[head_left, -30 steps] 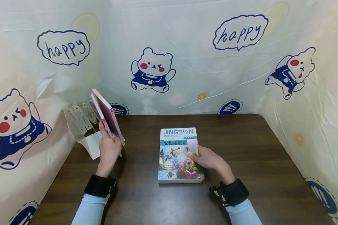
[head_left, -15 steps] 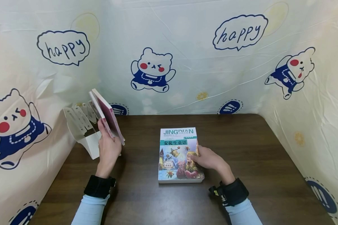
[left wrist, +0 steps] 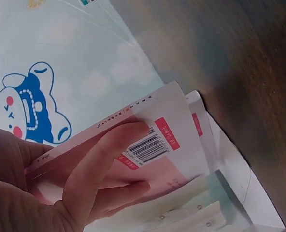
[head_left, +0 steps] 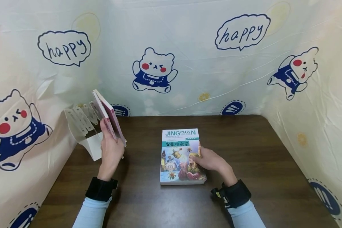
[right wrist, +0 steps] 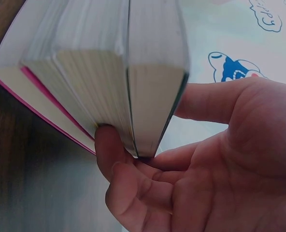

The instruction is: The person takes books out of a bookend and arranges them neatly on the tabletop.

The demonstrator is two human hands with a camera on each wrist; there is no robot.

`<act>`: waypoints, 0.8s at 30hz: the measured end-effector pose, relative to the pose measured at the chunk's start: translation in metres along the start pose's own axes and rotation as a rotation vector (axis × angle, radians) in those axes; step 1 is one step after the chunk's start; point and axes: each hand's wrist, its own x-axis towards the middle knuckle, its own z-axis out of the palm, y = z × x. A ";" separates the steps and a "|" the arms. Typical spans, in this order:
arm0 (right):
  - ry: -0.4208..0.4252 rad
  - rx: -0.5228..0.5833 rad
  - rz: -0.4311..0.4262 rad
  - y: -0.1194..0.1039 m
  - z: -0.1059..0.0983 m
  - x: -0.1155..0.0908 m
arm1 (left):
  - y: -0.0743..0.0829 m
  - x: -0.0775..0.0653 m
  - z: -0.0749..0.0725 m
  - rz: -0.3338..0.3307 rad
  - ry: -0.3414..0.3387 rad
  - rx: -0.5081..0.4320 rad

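Note:
On the left, my left hand (head_left: 111, 152) holds a slim pink book (left wrist: 157, 159), its fingers lying over the barcode side; the thumb is mostly hidden. A second slim book (left wrist: 197, 113) shows just beyond it, and I cannot tell whether the hand grips that one too. Both lean upright beside a white slotted book rack (head_left: 92, 147). In the middle of the table my right hand (head_left: 213, 161) grips the right edge of a stack of thick books (right wrist: 92, 82), thumb on the top cover and fingers at the page edges. The top book (head_left: 176, 158) has an illustrated blue cover.
The dark wooden table (head_left: 262, 152) carries the rack at its back left corner. A pale curtain (head_left: 193, 76) with printed bears and "happy" bubbles encloses the back and both sides. Each wrist wears a black band (head_left: 101, 189).

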 end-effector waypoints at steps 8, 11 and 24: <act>0.001 0.002 -0.016 -0.002 -0.002 0.003 | 0.009 -0.001 -0.009 0.003 0.011 -0.015; 0.001 -0.009 -0.006 -0.001 -0.002 0.002 | 0.012 -0.005 -0.011 0.011 0.020 -0.012; 0.008 -0.017 0.000 0.003 0.000 -0.002 | 0.023 -0.018 -0.020 0.064 0.027 -0.022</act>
